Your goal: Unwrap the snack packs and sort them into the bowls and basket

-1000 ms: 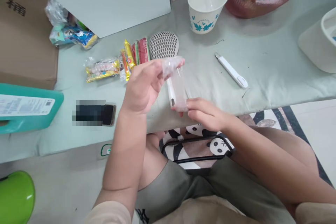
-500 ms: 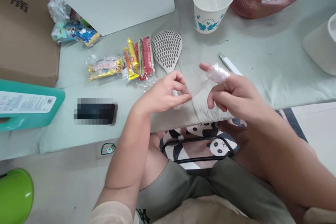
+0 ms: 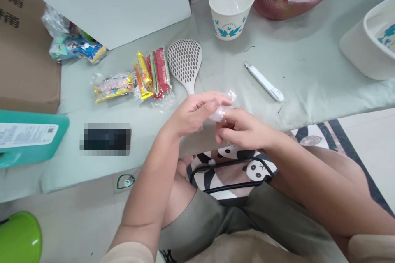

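Skimmer (image 3: pixel 185 62) handle behind left hand (image 3: pixel 195 114), both hands pinching clear plastic (image 3: pixel 219 114).

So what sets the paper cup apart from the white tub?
The paper cup shows blue leaves on its outside; the white tub looks plain outside, with blue showing inside. The paper cup is wholly in view; the white tub is cut off at the right edge. Both are whitish and open-topped.

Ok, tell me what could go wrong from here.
The crumpled clear plastic between the left hand and right hand might cling or tear. The strainer has its handle beneath the left hand, so a low move could knock it. The phone lies near the table edge and might fall if bumped.
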A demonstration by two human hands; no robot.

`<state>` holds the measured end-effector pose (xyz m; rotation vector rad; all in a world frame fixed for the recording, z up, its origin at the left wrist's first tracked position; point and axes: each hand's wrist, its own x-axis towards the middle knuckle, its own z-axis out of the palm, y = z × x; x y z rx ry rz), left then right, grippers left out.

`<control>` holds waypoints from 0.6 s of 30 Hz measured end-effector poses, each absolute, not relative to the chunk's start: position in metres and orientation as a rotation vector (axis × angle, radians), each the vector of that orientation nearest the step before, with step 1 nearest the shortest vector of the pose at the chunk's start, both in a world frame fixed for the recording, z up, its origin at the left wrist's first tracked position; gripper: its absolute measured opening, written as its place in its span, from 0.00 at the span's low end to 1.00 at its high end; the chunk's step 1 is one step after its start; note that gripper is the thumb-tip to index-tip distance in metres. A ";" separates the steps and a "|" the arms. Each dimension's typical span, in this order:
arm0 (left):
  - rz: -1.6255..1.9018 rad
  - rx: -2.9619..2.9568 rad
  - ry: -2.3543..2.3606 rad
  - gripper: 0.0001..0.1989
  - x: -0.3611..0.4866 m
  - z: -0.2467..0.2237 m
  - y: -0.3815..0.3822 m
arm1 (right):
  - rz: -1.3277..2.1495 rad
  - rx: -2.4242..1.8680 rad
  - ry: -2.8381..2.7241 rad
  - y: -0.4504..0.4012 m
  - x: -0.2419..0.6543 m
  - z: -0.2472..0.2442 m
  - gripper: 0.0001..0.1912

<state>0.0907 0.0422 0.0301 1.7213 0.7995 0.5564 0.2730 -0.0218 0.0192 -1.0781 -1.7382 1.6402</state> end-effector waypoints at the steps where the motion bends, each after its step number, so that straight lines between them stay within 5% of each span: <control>1: 0.546 1.730 0.803 0.27 0.091 0.029 0.043 | 1.647 -1.059 -1.718 -0.022 0.275 0.020 0.07; 13: 0.289 1.501 0.798 0.19 0.084 0.038 0.043 | 1.403 -0.965 -1.948 -0.018 0.282 0.022 0.05; 18: 0.357 1.453 0.737 0.15 0.085 0.038 0.042 | 1.526 -0.878 -1.814 -0.020 0.288 0.021 0.20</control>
